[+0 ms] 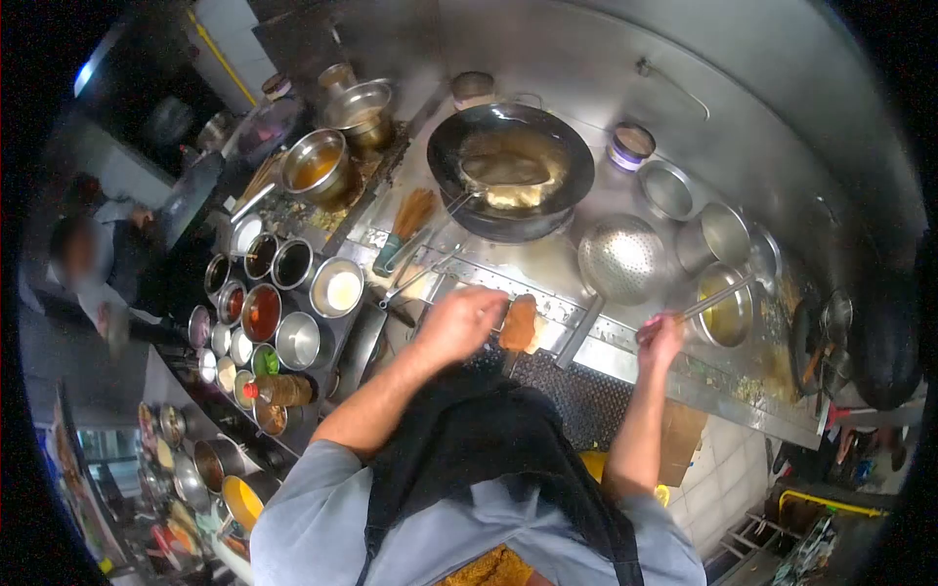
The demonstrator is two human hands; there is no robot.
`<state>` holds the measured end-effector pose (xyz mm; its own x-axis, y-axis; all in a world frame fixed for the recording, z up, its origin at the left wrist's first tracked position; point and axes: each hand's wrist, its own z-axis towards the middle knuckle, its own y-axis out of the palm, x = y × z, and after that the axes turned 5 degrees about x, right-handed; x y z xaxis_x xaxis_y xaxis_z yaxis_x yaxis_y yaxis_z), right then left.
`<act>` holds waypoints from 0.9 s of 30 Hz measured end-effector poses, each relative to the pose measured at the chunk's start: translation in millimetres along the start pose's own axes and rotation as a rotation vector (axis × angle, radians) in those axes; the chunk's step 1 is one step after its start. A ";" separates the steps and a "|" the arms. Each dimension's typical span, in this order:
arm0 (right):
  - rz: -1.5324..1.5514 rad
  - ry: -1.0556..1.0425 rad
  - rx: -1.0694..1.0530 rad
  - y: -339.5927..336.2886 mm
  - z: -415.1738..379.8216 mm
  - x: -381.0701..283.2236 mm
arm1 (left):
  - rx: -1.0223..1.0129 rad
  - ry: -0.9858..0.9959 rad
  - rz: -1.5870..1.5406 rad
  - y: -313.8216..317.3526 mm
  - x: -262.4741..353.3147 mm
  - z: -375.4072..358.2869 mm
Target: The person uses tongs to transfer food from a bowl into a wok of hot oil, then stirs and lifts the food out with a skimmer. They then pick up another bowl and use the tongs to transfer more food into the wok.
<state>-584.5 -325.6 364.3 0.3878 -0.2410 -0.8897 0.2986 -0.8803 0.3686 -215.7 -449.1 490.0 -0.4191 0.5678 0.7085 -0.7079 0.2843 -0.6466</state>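
My left hand point(463, 324) is closed, its fingers curled just above the steel counter edge; whatever they hold, if anything, is hidden. Just right of it lies a brown folded cloth or pad point(519, 324). My right hand point(660, 342) grips the handle end of a long metal ladle point(718, 297), which slants across a steel pot point(725, 337) with yellowish liquid; the ladle's far end is hard to make out. Between my hands a large perforated strainer point(622, 256) rests on the counter, its handle towards me. Ahead, a black wok point(446, 166) contains liquid and a round wire-handled skimmer point(506, 168).
A bamboo brush point(414, 217) lies left of the wok. Further left stand several sauce and seasoning bowls point(336, 286), a squeeze bottle point(283, 391) and a pot of orange liquid point(315, 168). Empty steel pots point(666, 189) line the right. Another person point(107, 254) is at far left.
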 end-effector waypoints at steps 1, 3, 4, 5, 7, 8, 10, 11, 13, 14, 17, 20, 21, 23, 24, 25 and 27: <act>-0.148 -0.153 -0.028 17.2 -25.7 1.9 | -0.035 -0.004 -0.062 7.0 9.6 1.3; -0.448 -0.223 -0.043 57.0 -85.7 -3.3 | -0.181 -0.005 -0.252 18.0 22.7 7.9; -0.481 -0.306 -0.137 73.9 -111.5 -2.7 | -0.179 -0.006 -0.251 25.4 27.1 12.0; -0.510 -0.393 -0.230 92.9 -134.1 -1.2 | -0.172 -0.016 -0.319 31.8 30.6 18.7; -0.349 -0.486 -0.415 136.2 -177.8 5.9 | -0.159 -0.019 -0.385 33.4 28.9 30.2; -0.415 -0.621 -0.425 153.5 -189.6 28.0 | -0.177 -0.106 -0.454 30.1 24.3 34.7; -0.471 -0.763 -0.444 186.2 -204.7 41.5 | -0.144 -0.287 -0.572 11.4 -3.9 42.2; -0.637 -0.754 -0.664 204.2 -219.3 24.7 | -0.129 -0.282 -0.569 1.6 -29.4 39.3; -0.823 -0.733 -1.039 225.5 -233.8 21.0 | 0.206 -0.265 -0.696 -27.6 -82.7 28.9; -0.910 -0.780 -1.181 239.2 -245.6 1.5 | 0.246 -0.410 -0.708 -67.5 -88.4 30.8; -0.681 -0.155 -1.156 219.8 -238.0 43.2 | 0.381 -0.650 -0.526 -189.8 -145.6 57.7; -0.777 -0.075 -0.812 148.9 -203.2 97.5 | 0.249 -0.662 -0.238 -303.5 -214.0 96.3; -1.020 -0.037 -0.696 133.3 -202.9 92.9 | 0.224 -0.655 -0.137 -327.7 -237.2 109.5; -1.189 -0.077 -0.612 71.3 -197.6 121.7 | 0.095 -0.793 -0.204 -365.3 -273.4 139.8; -1.295 -0.103 -0.551 47.8 -202.5 129.3 | 0.020 -0.840 -0.228 -376.2 -306.9 153.2; -1.289 -0.138 -0.564 -2.7 -197.4 151.4 | 0.015 -0.840 -0.229 -382.7 -326.1 166.9; -1.386 0.243 -0.330 -75.6 -176.3 193.2 | -0.048 -0.951 -0.304 -393.4 -357.7 190.8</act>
<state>-378.3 -233.5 212.0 -0.2501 0.8157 -0.5216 0.7212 -0.2025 -0.6625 104.2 -911.4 544.8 -0.5196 -0.3827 0.7639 -0.8457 0.3576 -0.3961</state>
